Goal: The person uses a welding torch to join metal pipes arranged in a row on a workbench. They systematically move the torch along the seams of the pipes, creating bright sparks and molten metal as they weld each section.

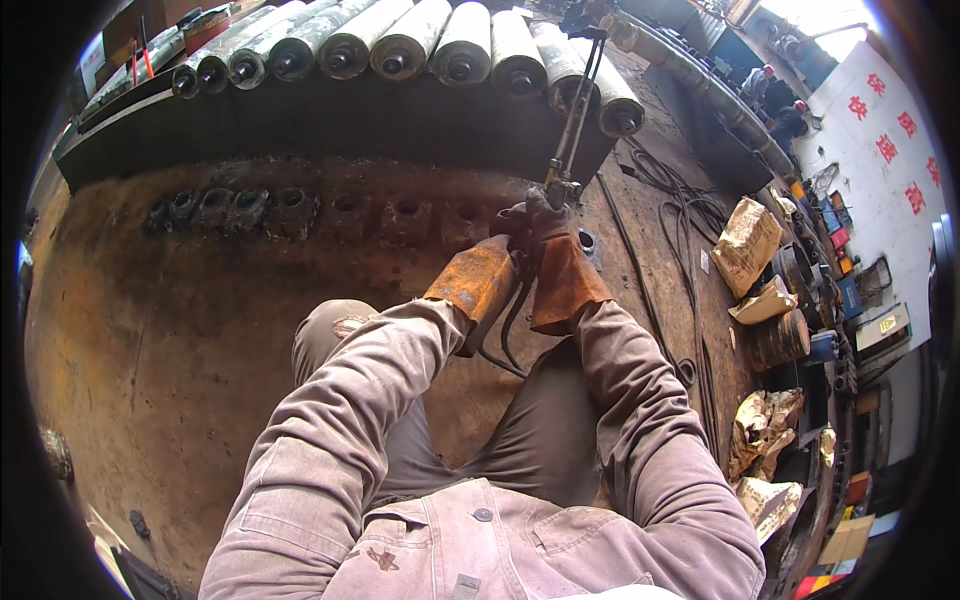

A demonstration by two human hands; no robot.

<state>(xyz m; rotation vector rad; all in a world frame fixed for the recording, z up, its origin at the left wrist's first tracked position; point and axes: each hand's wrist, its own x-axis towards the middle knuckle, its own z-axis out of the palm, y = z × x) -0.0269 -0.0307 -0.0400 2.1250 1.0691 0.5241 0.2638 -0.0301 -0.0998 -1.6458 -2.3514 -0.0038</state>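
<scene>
Both my hands wear dark, dirty work gloves with orange leather cuffs. A long cutting torch (573,130) points away from me, its bent head up by the rollers. My right hand (543,218) is closed round the torch at its valve end. Close beside it, my left hand (508,232) is closed at the torch's rear; its fingertips are partly hidden. Black hoses (503,352) hang from below the gloves towards my knees. Left of my hands, a row of dark metal blocks with round holes (292,212) lies on the rusty plate floor (200,360).
Several thick steel rollers (411,40) lie side by side on a dark stand (330,125) ahead. Coiled hoses (690,200) run along the floor at right. Torn paper packages (748,245) and a rusty cylinder (778,340) lie beyond them. Two people (788,122) are far right.
</scene>
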